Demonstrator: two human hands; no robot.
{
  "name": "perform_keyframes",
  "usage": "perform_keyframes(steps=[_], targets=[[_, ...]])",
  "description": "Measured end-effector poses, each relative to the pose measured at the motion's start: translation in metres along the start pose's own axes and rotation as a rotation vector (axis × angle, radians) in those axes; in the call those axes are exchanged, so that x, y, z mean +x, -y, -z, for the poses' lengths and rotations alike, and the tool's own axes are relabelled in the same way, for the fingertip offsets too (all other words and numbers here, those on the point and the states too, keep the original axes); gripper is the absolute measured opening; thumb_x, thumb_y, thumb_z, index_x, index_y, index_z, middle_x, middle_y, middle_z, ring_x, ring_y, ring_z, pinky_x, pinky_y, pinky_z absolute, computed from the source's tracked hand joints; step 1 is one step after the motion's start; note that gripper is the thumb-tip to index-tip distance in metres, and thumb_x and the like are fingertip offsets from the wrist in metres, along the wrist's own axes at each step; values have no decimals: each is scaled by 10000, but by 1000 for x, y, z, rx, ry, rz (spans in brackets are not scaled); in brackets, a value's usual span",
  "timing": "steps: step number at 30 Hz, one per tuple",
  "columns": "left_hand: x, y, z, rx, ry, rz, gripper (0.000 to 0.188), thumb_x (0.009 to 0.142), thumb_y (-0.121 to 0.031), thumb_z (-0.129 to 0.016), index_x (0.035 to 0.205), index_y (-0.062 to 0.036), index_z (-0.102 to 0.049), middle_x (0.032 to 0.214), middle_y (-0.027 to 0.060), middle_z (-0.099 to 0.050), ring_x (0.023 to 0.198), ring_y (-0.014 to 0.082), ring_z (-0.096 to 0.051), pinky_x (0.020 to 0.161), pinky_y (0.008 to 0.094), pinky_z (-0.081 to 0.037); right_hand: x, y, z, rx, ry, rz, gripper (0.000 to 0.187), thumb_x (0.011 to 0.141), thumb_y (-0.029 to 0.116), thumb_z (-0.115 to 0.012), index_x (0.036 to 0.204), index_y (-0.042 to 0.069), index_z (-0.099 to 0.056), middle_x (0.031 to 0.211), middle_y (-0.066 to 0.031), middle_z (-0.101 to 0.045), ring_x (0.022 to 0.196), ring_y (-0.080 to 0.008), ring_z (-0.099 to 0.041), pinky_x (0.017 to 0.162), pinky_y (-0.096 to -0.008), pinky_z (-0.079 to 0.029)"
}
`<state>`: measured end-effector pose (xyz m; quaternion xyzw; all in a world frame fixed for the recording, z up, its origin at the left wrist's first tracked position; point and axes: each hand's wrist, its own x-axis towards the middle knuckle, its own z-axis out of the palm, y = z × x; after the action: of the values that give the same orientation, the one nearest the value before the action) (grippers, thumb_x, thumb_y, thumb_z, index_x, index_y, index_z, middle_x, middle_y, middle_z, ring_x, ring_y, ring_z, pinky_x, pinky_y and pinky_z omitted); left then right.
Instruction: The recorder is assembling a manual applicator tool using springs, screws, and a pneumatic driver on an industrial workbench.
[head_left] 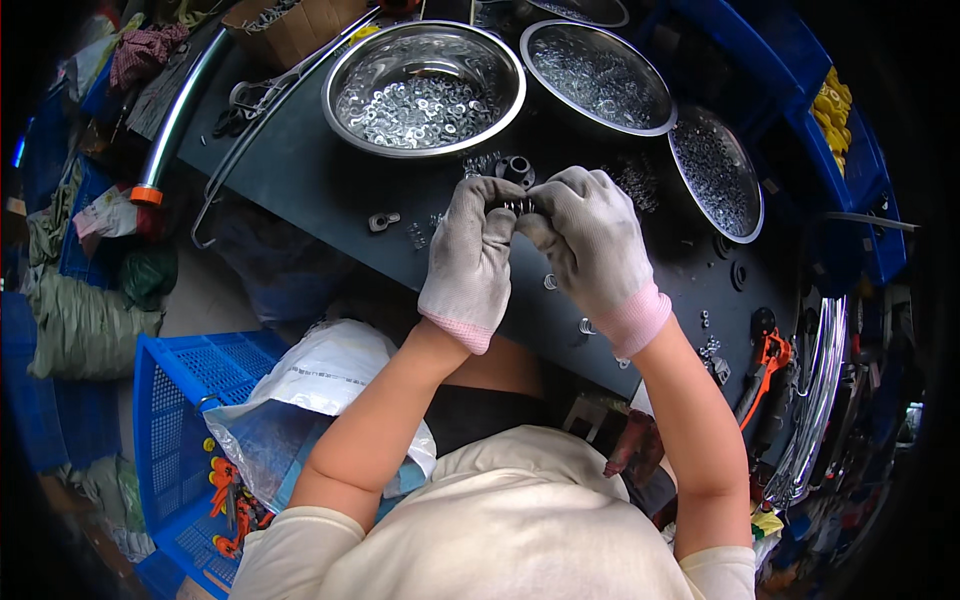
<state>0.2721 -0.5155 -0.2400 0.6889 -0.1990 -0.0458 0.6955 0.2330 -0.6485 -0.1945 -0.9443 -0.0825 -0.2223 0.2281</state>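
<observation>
My left hand (466, 262) and my right hand (600, 250), both in grey-white knit gloves with pink cuffs, meet over the near part of the dark table (335, 190). Between their fingertips is a small metal coil spring (519, 207), pinched from both sides. Just beyond the fingers stands a black round part (516, 170) with a hole in its middle. A small metal fitting (383, 221) lies left of my left hand. Below my right hand are a loose ring-like coil (551, 282) and another coil (586, 326).
At the back, a steel bowl (430, 50) holds metal washers; a second bowl (655, 130) and a third bowl (757, 205) hold small metal pieces. An orange-handled tool (772, 355) lies at right. A blue plastic crate (165, 440) with a white bag (330, 365) stands lower left.
</observation>
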Motion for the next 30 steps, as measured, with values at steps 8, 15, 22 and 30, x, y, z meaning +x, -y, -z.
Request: perform_keyframes(steps=[8,15,22,30], targets=[[3,-5,6,-188,-1,12,120,980,-116,-450,1041,-54,-534,891,-21,-576,745,49,-500,660,220,-406,1,-6,8,33,28,14,199,758,145,-705,939,76,-661,897,-83,-606,879,-279,-576,790,-415,-461],[-4,-19,19,542,46,-143,149,850,-106,-609,987,-54,-580,888,122,-637,828,268,-621,756,372,-489,-2,-3,21,-99,328,-183,212,781,125,-669,985,68,-681,954,-100,-625,946,-286,-587,838,-396,-473],[-11,-15,15,1045,298,-146,211,739,-226,-719,927,-143,-668,831,57,-593,850,277,-592,768,418,-489,10,9,4,-519,640,-181,158,753,138,-689,900,81,-692,985,-94,-614,983,-272,-580,850,-383,-475],[5,-3,32,1046,-89,-238,330,708,-199,-742,1014,-129,-641,979,50,-605,939,295,-545,847,445,-428,29,2,-15,-371,297,-131,175,796,241,-669,887,94,-697,973,-89,-611,958,-261,-592,812,-399,-490]])
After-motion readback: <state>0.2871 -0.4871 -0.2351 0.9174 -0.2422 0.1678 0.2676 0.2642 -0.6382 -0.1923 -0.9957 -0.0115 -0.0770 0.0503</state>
